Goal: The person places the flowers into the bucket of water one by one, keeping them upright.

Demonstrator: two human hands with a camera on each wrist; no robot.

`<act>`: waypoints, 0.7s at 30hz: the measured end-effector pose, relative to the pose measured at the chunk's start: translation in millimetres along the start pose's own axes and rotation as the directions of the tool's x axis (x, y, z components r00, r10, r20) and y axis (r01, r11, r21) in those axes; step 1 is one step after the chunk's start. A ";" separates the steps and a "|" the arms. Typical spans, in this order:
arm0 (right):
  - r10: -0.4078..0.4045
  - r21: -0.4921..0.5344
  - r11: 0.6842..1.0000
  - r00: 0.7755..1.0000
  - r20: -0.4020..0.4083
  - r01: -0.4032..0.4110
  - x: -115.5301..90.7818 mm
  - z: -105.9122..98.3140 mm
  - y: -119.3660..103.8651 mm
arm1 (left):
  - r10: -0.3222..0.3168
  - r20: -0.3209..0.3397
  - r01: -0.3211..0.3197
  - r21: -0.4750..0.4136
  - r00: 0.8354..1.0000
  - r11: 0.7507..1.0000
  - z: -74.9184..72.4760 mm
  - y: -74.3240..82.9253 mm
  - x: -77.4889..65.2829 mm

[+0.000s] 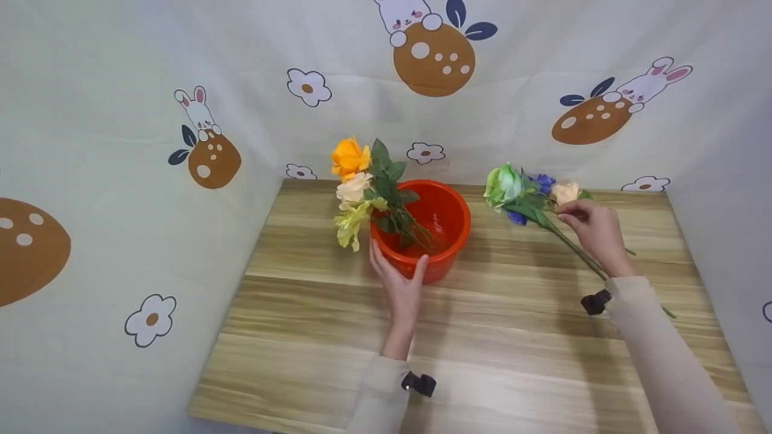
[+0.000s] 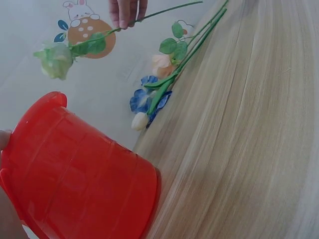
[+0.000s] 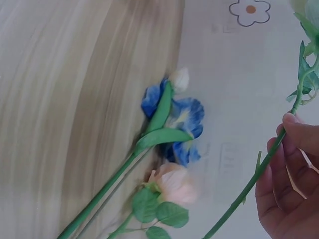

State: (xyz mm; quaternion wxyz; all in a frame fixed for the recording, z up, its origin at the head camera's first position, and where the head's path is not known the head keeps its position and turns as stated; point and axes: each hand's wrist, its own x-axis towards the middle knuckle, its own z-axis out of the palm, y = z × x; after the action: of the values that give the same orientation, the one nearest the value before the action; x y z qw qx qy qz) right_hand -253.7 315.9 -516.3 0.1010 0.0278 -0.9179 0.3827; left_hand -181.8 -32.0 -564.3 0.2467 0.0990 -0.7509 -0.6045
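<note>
Presently in hand: judged as transfer of the green flower (image 1: 505, 185), which is picked up but not yet at the red bucket (image 1: 445, 268).
Green flower location: raised above the wooden table (image 1: 301, 361), to the right of the bucket; bloom and stem clear of the surface.
Right hand (image 1: 597, 235): grasping; thumb and fingertips pinch the flower's stem (image 3: 244, 190) below the leaves.
Right arm pose: forearm reaches forward and inward from the lower right; back of the hand faces up.
Left hand (image 1: 401, 292): grasping the bucket from outside, fingers round its left wall, thumb at the near rim.
Left arm pose: forearm extends straight forward from the near edge.
Bucket contents: orange rose (image 1: 350, 158), cream rose (image 1: 353, 188) and yellow-green flower (image 1: 353, 223), stems inside, blooms leaning over the left rim.
Flowers on table: blue flower (image 3: 184, 119), white bud (image 3: 180, 79) and peach rose (image 3: 174, 184), lying right of the bucket.
Next move (judgement): calls for carrying the green flower leftward, turning its stem end down and lowering it inside the rim, while the left hand steadies the bucket.
</note>
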 end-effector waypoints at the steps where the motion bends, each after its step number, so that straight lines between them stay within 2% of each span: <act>1: -0.004 0.016 1.000 1.000 0.003 0.004 0.4 0.7 -1.7 | -0.003 0.000 0.003 0.000 1.000 1.000 0.0 -0.2 0.0; 12: -0.058 0.177 0.983 0.998 0.036 0.051 7.7 10.5 -25.9 | -0.014 0.008 0.014 -0.025 1.000 1.000 -0.1 1.1 0.9; 21: -0.085 0.258 0.963 0.996 0.031 0.075 18.6 22.3 -52.6 | -0.007 0.008 0.008 -0.025 1.000 1.000 -0.3 1.8 0.2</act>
State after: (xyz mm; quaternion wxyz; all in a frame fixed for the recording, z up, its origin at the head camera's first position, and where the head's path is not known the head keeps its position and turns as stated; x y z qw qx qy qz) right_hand -268.8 263.5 -491.1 0.0927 0.0856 -0.8607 0.4932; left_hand -181.5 -31.9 -562.5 0.2425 0.0962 -0.7440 -0.6151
